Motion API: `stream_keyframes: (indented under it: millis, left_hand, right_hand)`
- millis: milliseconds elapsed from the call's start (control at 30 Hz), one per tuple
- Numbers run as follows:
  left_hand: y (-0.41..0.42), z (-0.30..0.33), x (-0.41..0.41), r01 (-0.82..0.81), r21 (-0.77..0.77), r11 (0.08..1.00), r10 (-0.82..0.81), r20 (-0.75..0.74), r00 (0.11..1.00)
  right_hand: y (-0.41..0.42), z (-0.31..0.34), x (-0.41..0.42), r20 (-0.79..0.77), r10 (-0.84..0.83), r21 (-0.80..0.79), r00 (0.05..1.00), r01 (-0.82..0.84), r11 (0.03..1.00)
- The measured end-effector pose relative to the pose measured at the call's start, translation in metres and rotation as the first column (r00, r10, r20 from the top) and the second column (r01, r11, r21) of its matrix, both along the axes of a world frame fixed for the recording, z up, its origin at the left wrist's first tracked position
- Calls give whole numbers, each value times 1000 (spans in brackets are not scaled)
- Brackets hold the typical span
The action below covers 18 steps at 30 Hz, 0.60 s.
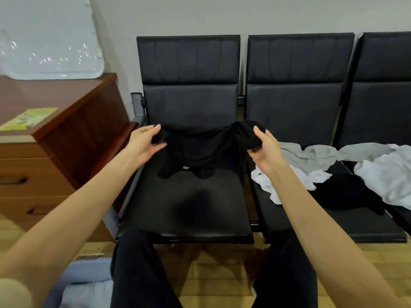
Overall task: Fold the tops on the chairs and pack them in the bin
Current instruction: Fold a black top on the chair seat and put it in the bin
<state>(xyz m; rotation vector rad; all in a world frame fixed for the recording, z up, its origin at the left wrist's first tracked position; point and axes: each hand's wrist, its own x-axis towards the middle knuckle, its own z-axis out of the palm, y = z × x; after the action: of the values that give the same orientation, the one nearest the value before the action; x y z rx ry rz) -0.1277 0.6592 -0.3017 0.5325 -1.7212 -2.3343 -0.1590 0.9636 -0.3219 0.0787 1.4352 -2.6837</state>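
Observation:
A black top [200,152] hangs stretched between my two hands above the left black chair [189,207], its lower edge drooping onto the seat. My left hand [145,143] grips the top's left end. My right hand [263,147] grips the bunched right end. On the middle chair [311,223] lie a grey top [311,154], a white top [287,181] and another black top [347,192]. A further white top [387,174] spreads over the right chair. The bin [89,283], light blue-grey with pale cloth inside, shows at the bottom left beside my leg.
A brown wooden drawer cabinet [55,152] stands left of the chairs with a yellow-green sheet [29,118] on it. A clear plastic lid [49,41] leans on the wall behind. My black-trousered legs [142,274] are in front of the chairs on a wooden floor.

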Motion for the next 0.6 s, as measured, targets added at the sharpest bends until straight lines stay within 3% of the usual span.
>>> stream_keyframes:
  millis: [167,267,400,500,533,600]
  left_hand:
    - [-5,-5,-5,-69,1,998,69,39,997]
    - [-12,-28,-6,-106,-20,994,107,109,988]
    - [-13,-55,1,-68,8,998,65,166,984]
    - [-1,-65,12,92,-7,996,-90,153,984]
    - [4,-66,16,160,-51,986,-151,151,977]
    - [12,-65,24,264,-121,957,-246,146,958]
  right_hand:
    - [-1,-37,6,99,-36,234,994,12,972]
    - [-1,-59,17,161,-71,465,984,-12,885]
    - [-2,-101,25,171,-13,786,985,-129,605]
    - [-13,-122,29,126,77,971,989,-138,193]
    - [-21,-123,30,88,148,987,985,-107,122]
    - [-43,-117,34,8,322,976,947,-77,202]
